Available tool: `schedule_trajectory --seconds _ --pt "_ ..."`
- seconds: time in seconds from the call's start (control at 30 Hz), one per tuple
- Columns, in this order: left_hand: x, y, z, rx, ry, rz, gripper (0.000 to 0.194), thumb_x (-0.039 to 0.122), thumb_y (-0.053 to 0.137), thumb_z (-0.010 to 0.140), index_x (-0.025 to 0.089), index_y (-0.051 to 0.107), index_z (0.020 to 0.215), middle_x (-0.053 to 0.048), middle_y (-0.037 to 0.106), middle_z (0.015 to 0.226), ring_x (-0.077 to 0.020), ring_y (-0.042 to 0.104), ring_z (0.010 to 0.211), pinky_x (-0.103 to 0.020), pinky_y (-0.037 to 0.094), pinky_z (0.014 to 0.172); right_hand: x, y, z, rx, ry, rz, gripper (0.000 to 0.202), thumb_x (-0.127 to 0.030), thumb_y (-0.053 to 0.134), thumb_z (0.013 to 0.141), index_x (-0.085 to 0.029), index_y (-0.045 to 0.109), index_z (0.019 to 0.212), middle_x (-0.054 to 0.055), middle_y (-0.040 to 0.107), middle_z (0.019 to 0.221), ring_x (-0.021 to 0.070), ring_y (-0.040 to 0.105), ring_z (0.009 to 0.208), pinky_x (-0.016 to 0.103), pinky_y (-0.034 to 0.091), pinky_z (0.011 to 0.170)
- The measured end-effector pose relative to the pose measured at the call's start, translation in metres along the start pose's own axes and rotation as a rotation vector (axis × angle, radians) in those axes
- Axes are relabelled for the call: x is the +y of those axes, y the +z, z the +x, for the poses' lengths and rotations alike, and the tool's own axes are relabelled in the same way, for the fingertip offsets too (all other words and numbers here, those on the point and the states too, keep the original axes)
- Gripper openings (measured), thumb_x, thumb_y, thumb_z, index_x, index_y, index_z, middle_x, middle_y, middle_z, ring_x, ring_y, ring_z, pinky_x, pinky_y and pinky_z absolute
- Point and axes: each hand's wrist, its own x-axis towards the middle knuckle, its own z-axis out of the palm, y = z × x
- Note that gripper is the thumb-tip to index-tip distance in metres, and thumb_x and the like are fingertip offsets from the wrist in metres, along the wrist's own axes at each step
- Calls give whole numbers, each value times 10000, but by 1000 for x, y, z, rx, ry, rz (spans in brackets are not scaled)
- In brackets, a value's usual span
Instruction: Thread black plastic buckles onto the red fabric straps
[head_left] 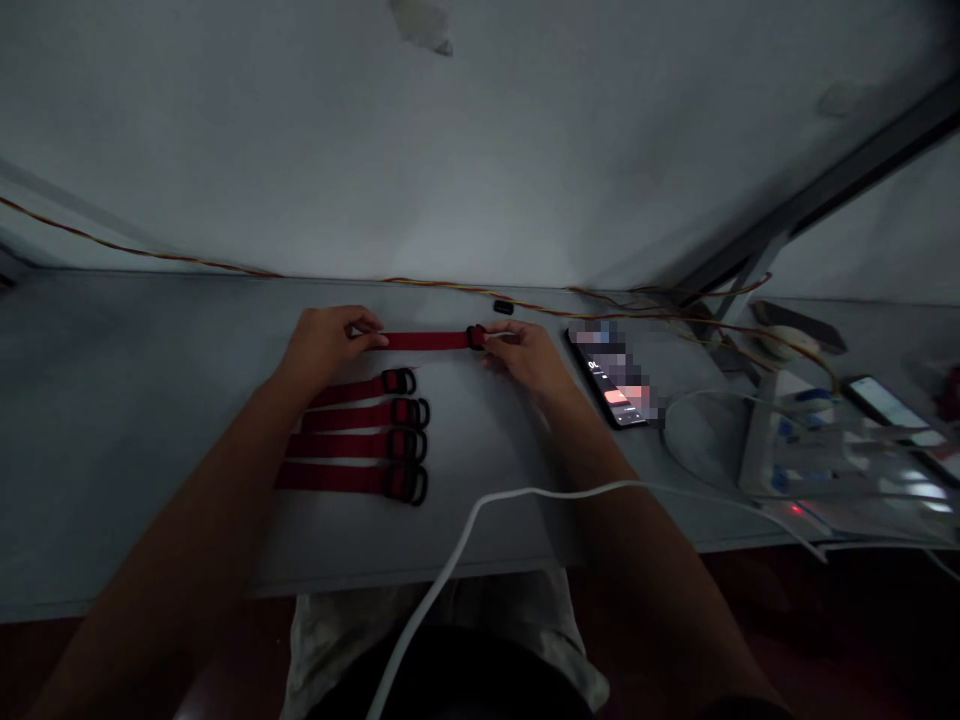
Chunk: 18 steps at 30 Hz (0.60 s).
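A red strap (429, 341) is stretched flat between my two hands near the back of the table. My left hand (330, 338) pinches its left end between thumb and fingers. At the other end, my right hand (523, 352) grips the strap beside a black buckle (475, 338). Just below lie several more red straps (346, 445) in a stack of rows, with black buckles and D-rings (407, 443) at their right ends. My left forearm hides their left ends.
A lit phone (611, 380) lies right of my right hand. A small black piece (503, 307) sits near twisted wires (442, 287) along the wall. A white cable (525, 492) crosses in front of me. At right are a clear box (806, 450) and another phone (892, 410).
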Motion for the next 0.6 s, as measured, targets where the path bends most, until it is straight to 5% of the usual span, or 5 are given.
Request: schedule_trajectory --seconds 0.1,0.2,0.3,0.37,0.6 --pt "-18 7 3 -49 46 105 166 390 756 873 256 800 960 -46 815 983 -236 713 870 -373 532 881 4 -10 5 41 -58 -391 225 -342 738 883 -170 761 1025 34 732 686 158 629 572 282 499 594" --pt "-24 13 3 -28 99 163 226 377 729 893 239 787 1063 -85 792 1124 -283 696 1050 -419 516 993 2 -19 13 134 -199 -673 189 -284 723 888 -174 788 1028 101 803 973 235 739 871 381 575 865" --pt "-23 12 3 21 110 178 253 393 698 921 228 779 1095 -103 766 1189 -305 663 1146 -435 496 1050 -4 -25 30 266 -317 -857 305 -185 667 904 -154 772 1189 162 751 1233 289 696 1169 440 528 1065" --pt "-23 6 1 45 105 169 243 387 667 944 222 783 1078 -107 763 1193 -310 659 1156 -443 487 1069 -8 -25 43 237 -328 -957 367 -170 625 936 -152 749 1281 183 697 1340 294 663 1250 436 511 1099" --pt "-29 -22 -18 235 123 199 277 410 580 991 226 785 1023 -75 790 1123 -283 692 1074 -422 500 1037 -1 -23 54 176 -283 -1036 278 -169 604 948 -152 815 1127 166 747 1282 303 686 1218 415 518 1069"
